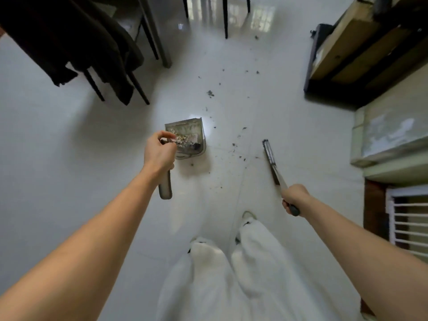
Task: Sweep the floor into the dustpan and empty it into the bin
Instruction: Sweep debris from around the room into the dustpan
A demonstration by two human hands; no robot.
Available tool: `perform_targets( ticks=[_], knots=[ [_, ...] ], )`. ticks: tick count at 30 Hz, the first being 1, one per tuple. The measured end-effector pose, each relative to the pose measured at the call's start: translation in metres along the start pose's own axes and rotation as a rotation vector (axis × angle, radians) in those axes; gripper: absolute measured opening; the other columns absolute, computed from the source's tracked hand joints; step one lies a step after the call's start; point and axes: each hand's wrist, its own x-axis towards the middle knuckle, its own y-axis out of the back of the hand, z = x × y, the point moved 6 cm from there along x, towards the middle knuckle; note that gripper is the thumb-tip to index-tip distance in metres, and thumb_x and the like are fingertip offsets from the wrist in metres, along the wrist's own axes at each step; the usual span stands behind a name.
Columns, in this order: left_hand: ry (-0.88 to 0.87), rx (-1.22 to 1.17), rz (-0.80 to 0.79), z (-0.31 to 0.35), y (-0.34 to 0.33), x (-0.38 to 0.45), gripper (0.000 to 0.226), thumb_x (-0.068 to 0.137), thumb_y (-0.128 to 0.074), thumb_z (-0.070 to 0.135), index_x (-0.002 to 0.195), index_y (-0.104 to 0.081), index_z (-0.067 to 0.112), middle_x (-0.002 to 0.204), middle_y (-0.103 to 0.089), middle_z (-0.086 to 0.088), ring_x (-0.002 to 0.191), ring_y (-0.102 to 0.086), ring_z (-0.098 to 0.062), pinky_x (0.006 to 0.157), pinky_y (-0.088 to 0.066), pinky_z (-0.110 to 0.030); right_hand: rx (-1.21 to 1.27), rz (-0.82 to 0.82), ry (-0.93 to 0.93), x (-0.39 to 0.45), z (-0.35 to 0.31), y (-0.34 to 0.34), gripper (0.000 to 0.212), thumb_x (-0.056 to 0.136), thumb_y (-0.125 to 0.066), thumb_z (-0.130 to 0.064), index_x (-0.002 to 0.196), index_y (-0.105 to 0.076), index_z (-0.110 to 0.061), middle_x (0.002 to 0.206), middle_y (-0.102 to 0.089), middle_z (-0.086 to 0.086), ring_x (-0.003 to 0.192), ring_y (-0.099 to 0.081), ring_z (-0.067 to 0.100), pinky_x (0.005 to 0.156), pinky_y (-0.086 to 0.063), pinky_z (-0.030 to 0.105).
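dustpan (188,140) handle partly hidden, brush (271,158) blurred

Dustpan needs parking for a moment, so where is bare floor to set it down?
Bare tile lies left of the dustpan, below the dark chair, beside the left hand. Debris crowds the strip between dustpan and brush, running up toward the far table legs.
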Motion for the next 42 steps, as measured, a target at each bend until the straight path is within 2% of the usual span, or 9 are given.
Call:
perform_targets(
  ticks=[4, 10, 16, 24, 29, 34, 37, 39, 42],
  knots=[
    [-0.019, -0.005, -0.013, 0.026, -0.035, 0.027, 0.023, 0.085, -0.047, -0.004, 0.091, -0.064, 0.011, 0.071, -0.047, -0.004, 0.048, -0.035, -0.018, 0.038, -0.030, -0.016, 0.133, 0.092, -0.098, 0.027, 0.019, 0.021, 0.013, 0.090, -0.037, 0.007, 0.088, -0.050, 0.005, 0.064, -0.048, 0.015, 0.046, -0.045, 0.020, 0.036, -0.035, 0.020],
    [-0.097, 0.108, -0.089, 0.062, -0.073, 0.055, 0.029, 0.084, -0.045, -0.007, 0.099, -0.066, 0.008, 0.086, -0.052, -0.011, 0.049, -0.036, -0.019, 0.038, -0.029, -0.015, 0.227, -0.022, -0.098, 0.062, -0.006, 0.036, 0.023, 0.092, -0.040, 0.008, 0.109, -0.054, 0.002, 0.068, -0.042, 0.008, 0.053, -0.042, 0.015, 0.028, -0.036, 0.014],
    [-0.118, 0.153, -0.145, 0.109, -0.127, 0.092, 0.028, 0.081, -0.048, -0.007, 0.096, -0.066, 0.008, 0.086, -0.055, -0.013, 0.051, -0.039, -0.021, 0.041, -0.030, -0.019, 0.264, -0.028, -0.120, 0.094, -0.061, 0.027, 0.029, 0.090, -0.026, 0.010, 0.072, -0.036, -0.009, 0.064, -0.034, 0.006, 0.048, -0.029, 0.013, 0.036, -0.030, 0.010],
    [-0.133, 0.190, -0.209, 0.145, -0.185, 0.105, 0.028, 0.077, -0.044, -0.008, 0.084, -0.064, 0.011, 0.081, -0.055, -0.012, 0.047, -0.037, -0.020, 0.036, -0.029, -0.018, 0.230, -0.181, -0.052, 0.080, -0.129, 0.005, 0.037, 0.091, -0.032, 0.004, 0.124, -0.048, 0.005, 0.063, -0.049, 0.013, 0.042, -0.039, 0.017, 0.039, -0.031, 0.020],
    [-0.153, 0.212, -0.231, 0.162, -0.197, 0.110, 0.025, 0.081, -0.047, -0.008, 0.090, -0.065, 0.008, 0.086, -0.058, -0.014, 0.052, -0.041, -0.021, 0.043, -0.033, -0.022, 0.255, -0.130, -0.041, 0.082, -0.150, 0.041, 0.026, 0.091, -0.036, 0.003, 0.109, -0.055, 0.004, 0.065, -0.049, 0.013, 0.045, -0.038, 0.016, 0.045, -0.029, 0.024],
    [-0.167, 0.171, -0.239, 0.164, -0.211, 0.108, 0.026, 0.081, -0.047, -0.006, 0.090, -0.065, 0.010, 0.085, -0.055, -0.013, 0.053, -0.039, -0.021, 0.042, -0.032, -0.020, 0.041, 0.000, -0.008, 0.108, -0.134, 0.097, 0.015, 0.085, -0.040, 0.008, 0.089, -0.054, 0.004, 0.064, -0.052, 0.016, 0.044, -0.043, 0.019, 0.040, -0.030, 0.019],
    [-0.197, 0.168, -0.246, 0.170, -0.231, 0.117, 0.026, 0.082, -0.049, -0.007, 0.088, -0.065, 0.012, 0.085, -0.057, -0.013, 0.053, -0.040, -0.021, 0.040, -0.033, -0.019, -0.017, 0.060, -0.034, 0.145, -0.133, 0.121, 0.007, 0.084, -0.047, 0.006, 0.083, -0.052, 0.001, 0.081, -0.058, 0.017, 0.065, -0.057, 0.026, 0.045, -0.039, 0.024],
    [-0.204, 0.170, -0.250, 0.175, -0.239, 0.124, 0.026, 0.082, -0.049, -0.007, 0.086, -0.065, 0.013, 0.085, -0.057, -0.012, 0.052, -0.040, -0.020, 0.039, -0.032, -0.018, 0.012, 0.046, -0.028, 0.165, -0.131, 0.126, 0.012, 0.085, -0.049, 0.006, 0.075, -0.049, 0.000, 0.082, -0.058, 0.018, 0.072, -0.059, 0.029, 0.051, -0.047, 0.029],
    [-0.210, 0.168, -0.249, 0.179, -0.251, 0.136, 0.028, 0.081, -0.048, -0.008, 0.084, -0.065, 0.014, 0.084, -0.057, -0.012, 0.049, -0.040, -0.019, 0.039, -0.032, -0.019, -0.020, -0.064, 0.030, 0.169, -0.134, 0.108, 0.028, 0.089, -0.047, 0.004, 0.066, -0.038, -0.010, 0.075, -0.049, 0.010, 0.059, -0.050, 0.019, 0.048, -0.046, 0.026]
  ],
)
